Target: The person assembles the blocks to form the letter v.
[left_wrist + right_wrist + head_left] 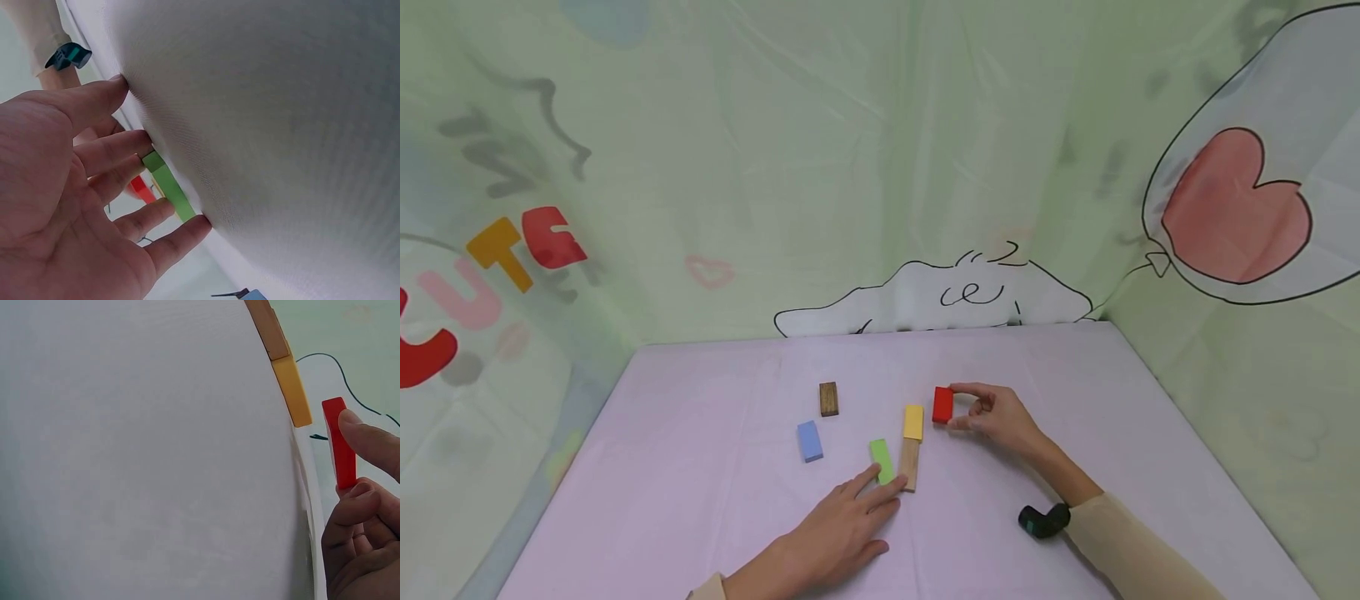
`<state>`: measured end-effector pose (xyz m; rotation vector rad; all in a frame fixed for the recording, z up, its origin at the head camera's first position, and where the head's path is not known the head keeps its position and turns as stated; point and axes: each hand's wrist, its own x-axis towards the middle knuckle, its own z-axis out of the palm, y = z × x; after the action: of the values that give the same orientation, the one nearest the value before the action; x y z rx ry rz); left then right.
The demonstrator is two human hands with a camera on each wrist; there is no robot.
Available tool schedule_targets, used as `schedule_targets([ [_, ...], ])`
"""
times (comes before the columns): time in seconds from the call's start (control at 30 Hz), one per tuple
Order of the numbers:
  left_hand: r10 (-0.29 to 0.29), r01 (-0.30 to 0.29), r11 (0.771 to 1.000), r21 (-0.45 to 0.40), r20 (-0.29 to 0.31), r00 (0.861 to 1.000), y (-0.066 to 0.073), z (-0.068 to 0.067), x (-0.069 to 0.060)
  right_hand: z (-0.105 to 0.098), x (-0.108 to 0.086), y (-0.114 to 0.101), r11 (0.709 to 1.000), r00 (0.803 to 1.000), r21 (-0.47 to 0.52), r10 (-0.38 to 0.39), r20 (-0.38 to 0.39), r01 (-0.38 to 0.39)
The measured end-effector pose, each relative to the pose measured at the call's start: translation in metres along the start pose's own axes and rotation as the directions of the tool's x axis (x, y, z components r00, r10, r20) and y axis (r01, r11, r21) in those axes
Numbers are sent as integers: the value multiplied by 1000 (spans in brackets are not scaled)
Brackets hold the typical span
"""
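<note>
Left hand [838,537] spread palm down over the table [625,517], its fingers loosely extended and gripping nothing, a person worked among six small blocks. The fingertips lay at the near end of a green block [881,455] and close beside a plain wooden block [909,465]; which of them pressed, and how hard, could not be told. The right hand [1000,418] pinched a red block [942,406] by its two ends between thumb and finger, right of the table's middle and toward its far edge. Whether the block's underside met the table was unclear. Just left of it, but apart, a yellow block [913,422] sat end to end with the plain wooden block. Nearer the table's left edge lay a blue block [810,442] and, closer to the far edge, a dark brown block [828,399], both untouched.

Trouble looked likeliest at the red block: held only by its ends, it could have twisted or slipped from the pinch. A sideways bump from it might have shoved the yellow block out of line with its neighbour. Across the row, a small shift of the left fingers could have pushed the slanted green block into the plain wooden block, spoiling the join from its near end.
</note>
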<state>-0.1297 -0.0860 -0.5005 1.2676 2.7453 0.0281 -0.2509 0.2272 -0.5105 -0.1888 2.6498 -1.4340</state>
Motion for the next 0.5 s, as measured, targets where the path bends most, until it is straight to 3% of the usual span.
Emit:
schedule_targets([
  [0.23,-3,3,1000,-7,-1,1000,0,0,0,1,8,-2,1000,1000,7,23,-9,-23],
  [0.5,4,-4,1000,7,-5,1000,0,-1,-1,2,15,-2,1000,1000,-4,-5,6,5],
])
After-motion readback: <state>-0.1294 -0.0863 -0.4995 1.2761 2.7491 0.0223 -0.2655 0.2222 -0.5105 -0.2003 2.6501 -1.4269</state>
